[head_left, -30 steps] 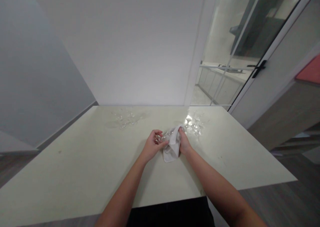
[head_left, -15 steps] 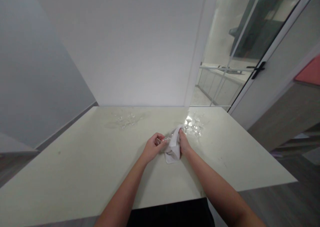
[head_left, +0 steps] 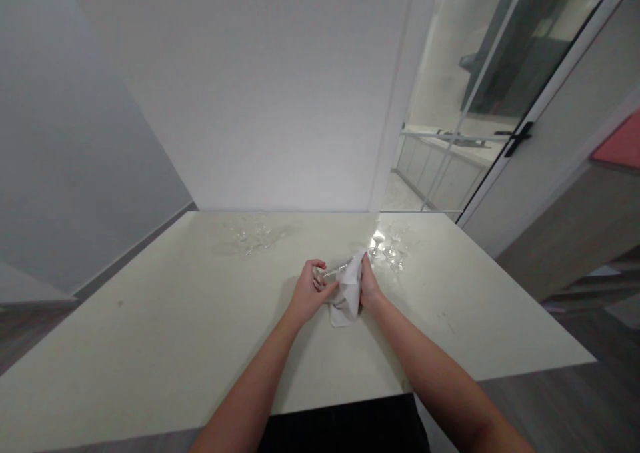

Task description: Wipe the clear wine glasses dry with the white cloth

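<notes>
My left hand (head_left: 307, 292) grips the base end of a clear stemmed glass (head_left: 327, 276) held sideways above the pale table (head_left: 150, 320). My right hand (head_left: 369, 288) presses a white cloth (head_left: 348, 293) around the glass's bowl. The bowl is mostly hidden inside the cloth. Both hands meet over the middle of the table.
Several clear glasses (head_left: 387, 248) stand just behind my right hand. More clear glasses (head_left: 250, 234) stand at the back left near the white wall. A glass door with a black handle (head_left: 515, 138) is at the right. The table's front edge is close to my body.
My hands have shifted slightly, and the cloth has bunched tighter around the glass. The left fingers have turned a little on the glass base.
</notes>
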A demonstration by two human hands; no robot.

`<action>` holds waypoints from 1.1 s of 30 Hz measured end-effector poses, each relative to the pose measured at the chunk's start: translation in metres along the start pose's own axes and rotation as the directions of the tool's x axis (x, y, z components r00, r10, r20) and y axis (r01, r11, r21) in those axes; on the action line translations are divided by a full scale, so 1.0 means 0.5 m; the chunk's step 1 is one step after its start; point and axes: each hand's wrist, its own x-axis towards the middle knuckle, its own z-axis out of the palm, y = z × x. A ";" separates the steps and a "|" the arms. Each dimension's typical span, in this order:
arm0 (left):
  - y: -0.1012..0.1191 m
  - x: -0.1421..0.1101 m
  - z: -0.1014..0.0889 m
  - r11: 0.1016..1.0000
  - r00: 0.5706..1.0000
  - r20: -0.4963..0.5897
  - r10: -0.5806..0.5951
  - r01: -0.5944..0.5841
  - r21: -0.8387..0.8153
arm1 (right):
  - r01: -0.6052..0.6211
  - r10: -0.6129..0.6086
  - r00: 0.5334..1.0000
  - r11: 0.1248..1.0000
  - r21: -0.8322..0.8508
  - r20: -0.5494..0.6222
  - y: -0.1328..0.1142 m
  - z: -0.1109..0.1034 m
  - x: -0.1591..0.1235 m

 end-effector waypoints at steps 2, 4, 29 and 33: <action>0.007 -0.007 0.005 0.996 0.998 0.010 0.055 -0.055 0.070 | -0.089 0.089 0.996 0.993 0.083 0.004 -0.006 0.007 -0.007; 0.013 -0.014 0.011 0.991 0.995 -0.004 0.104 -0.103 0.087 | -0.117 0.118 0.993 0.988 0.100 0.001 -0.010 0.009 -0.011; 0.013 -0.003 0.000 0.995 0.989 -0.119 0.088 -0.081 0.061 | 0.174 -0.181 0.983 0.967 -0.188 -0.022 -0.014 0.004 -0.018; -0.001 0.010 -0.008 0.919 0.966 -0.002 -0.258 0.245 -0.308 | 0.289 -0.292 0.955 0.883 -0.371 0.050 -0.018 0.008 -0.030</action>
